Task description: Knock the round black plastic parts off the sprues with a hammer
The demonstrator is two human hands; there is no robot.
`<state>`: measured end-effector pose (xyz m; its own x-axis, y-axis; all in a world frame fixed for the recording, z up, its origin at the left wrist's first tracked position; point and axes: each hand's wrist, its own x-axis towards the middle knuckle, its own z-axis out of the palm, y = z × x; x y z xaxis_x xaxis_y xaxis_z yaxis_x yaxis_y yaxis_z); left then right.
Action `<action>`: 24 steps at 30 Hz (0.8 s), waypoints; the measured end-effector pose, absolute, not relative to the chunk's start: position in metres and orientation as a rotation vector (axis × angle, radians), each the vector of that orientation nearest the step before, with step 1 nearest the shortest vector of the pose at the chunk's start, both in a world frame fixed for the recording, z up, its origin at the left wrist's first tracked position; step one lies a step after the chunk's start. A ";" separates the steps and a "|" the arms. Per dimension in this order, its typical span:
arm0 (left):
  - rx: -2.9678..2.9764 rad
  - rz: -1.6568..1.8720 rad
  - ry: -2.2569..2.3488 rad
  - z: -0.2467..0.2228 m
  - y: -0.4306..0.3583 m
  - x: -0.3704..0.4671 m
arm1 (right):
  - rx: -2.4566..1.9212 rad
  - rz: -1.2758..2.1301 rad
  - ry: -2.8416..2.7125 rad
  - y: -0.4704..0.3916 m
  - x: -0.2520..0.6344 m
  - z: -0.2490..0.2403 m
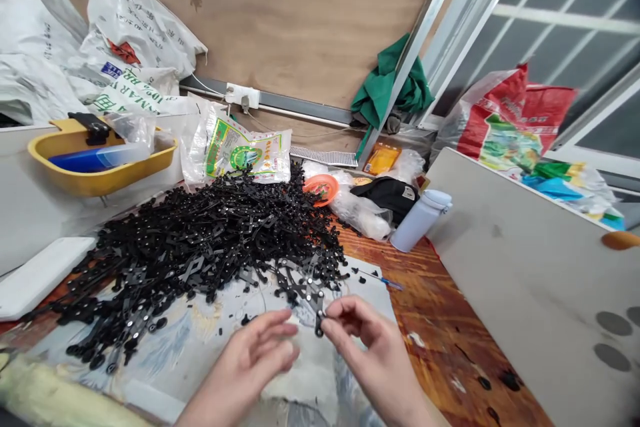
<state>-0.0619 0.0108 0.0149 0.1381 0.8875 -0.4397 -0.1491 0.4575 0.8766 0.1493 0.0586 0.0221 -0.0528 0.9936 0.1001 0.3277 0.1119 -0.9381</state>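
Between the thumb and fingers of my right hand (367,340) is the end of a black linkage part (319,321) with silvery rivets, which reaches up and away from me. My left hand (255,353) is beside it on the left, fingers apart and curved, holding nothing. Behind both hands spreads a large pile of similar black linkage parts (215,233) on a pale sheet (200,360). A few small black pieces lie loose around its edge.
A yellow tray (100,177) with a blue object is at the left, above a white box (43,277). An orange bowl (321,190), a lavender bottle (420,220) and a black cap (385,197) stand behind. A blue pen (391,283) lies right of the pile. A grey panel (525,267) borders the right.
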 end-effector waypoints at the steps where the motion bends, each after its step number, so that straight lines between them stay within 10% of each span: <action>1: 0.801 0.966 1.087 0.016 0.019 -0.051 | -1.288 0.912 -1.581 0.045 0.145 0.022; 24: 0.657 0.959 1.309 -0.006 -0.014 -0.040 | -1.411 1.001 -1.935 0.002 0.139 -0.003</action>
<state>-0.0400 -0.0144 -0.0059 -0.0134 0.8696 -0.4935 -0.2082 0.4803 0.8520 0.1392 0.0020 -0.0033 -0.3065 0.9519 -0.0017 0.5518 0.1762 -0.8152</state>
